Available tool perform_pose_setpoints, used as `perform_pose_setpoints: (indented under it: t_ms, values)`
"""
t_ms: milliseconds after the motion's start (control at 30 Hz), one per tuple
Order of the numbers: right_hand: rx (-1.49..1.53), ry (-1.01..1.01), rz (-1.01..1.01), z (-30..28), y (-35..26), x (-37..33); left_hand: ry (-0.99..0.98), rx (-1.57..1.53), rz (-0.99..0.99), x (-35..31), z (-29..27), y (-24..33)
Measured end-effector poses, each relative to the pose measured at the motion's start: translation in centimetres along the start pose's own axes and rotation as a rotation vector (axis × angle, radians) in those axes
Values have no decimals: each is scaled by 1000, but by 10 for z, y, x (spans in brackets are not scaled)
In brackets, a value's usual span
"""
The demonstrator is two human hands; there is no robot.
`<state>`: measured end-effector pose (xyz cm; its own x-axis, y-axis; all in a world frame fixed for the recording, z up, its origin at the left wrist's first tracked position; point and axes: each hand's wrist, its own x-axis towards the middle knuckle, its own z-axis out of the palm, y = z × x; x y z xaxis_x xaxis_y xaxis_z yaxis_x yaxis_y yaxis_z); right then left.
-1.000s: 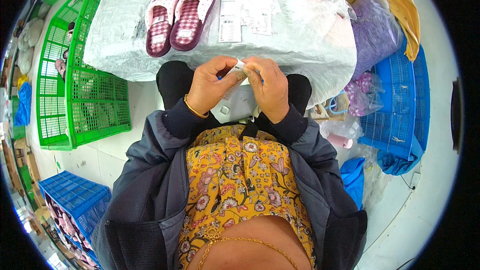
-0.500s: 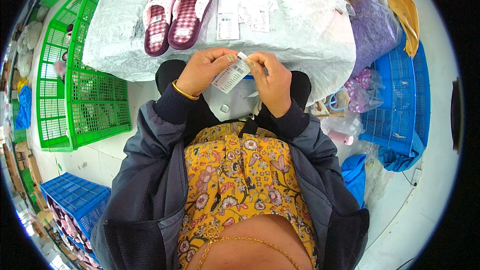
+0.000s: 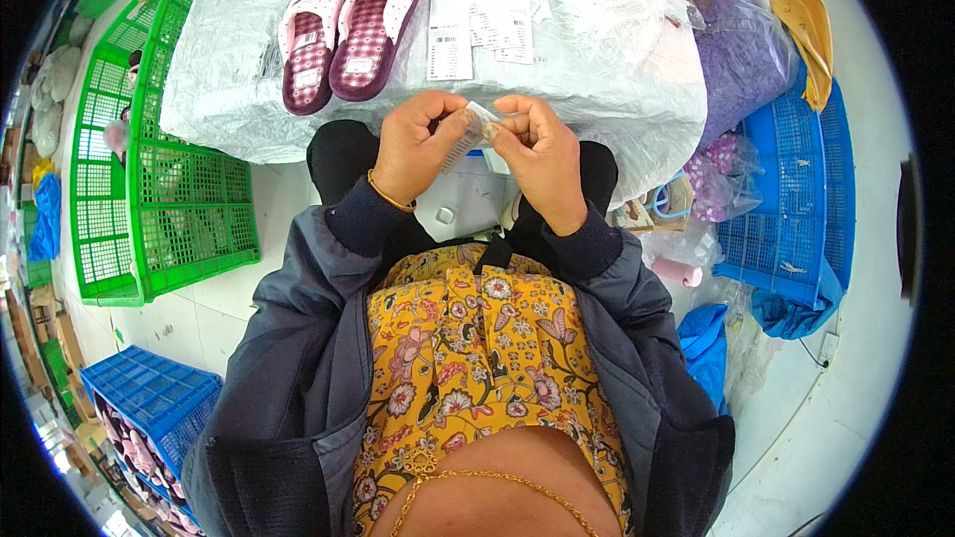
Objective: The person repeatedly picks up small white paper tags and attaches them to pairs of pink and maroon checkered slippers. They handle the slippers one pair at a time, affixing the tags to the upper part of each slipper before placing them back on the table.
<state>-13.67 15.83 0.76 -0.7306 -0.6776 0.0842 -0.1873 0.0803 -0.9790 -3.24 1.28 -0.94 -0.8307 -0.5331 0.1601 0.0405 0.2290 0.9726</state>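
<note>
Between my two hands, just off the table's near edge, is a small white printed label (image 3: 479, 117). My left hand (image 3: 420, 147) pinches it with the thumb over its face, hiding much of it. The thumb and fingertips of my right hand (image 3: 545, 161) close on its right side near the top corner. A pair of pink slippers with dark red checked insoles, a left slipper (image 3: 307, 65) and a right slipper (image 3: 366, 35), lies on the table (image 3: 239, 89) beyond my left hand. Several loose white label sheets (image 3: 451, 52) are spread farther back.
On the left stand a green mesh crate (image 3: 194, 209) and a blue crate (image 3: 149, 383) with pink slippers. A blue crate (image 3: 776, 229) and a purple bagged bundle (image 3: 746, 50) are at the right. A grey-white stool-like object (image 3: 463, 201) shows between my knees.
My left hand has rolled over the label, so less of its printed face shows. My right fingers have shifted slightly along its edge. The slippers stay on the table.
</note>
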Motion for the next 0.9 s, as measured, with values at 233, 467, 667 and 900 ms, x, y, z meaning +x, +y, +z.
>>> perform_pose_setpoints:
  t_ms: [233, 467, 667, 900]
  values:
    - [12, -11, 66, 1, 2, 1, 88, 82, 95, -4, 7, 6]
    - [87, 13, 87, 2, 9, -1, 85, 460, 546, -6, 5, 14]
    - [8, -90, 10, 0, 3, -7, -229, -83, -204, -2, -11, 1]
    - [5, -195, 27, -2, 13, -10, -366, 111, -126, 4, -21, 9]
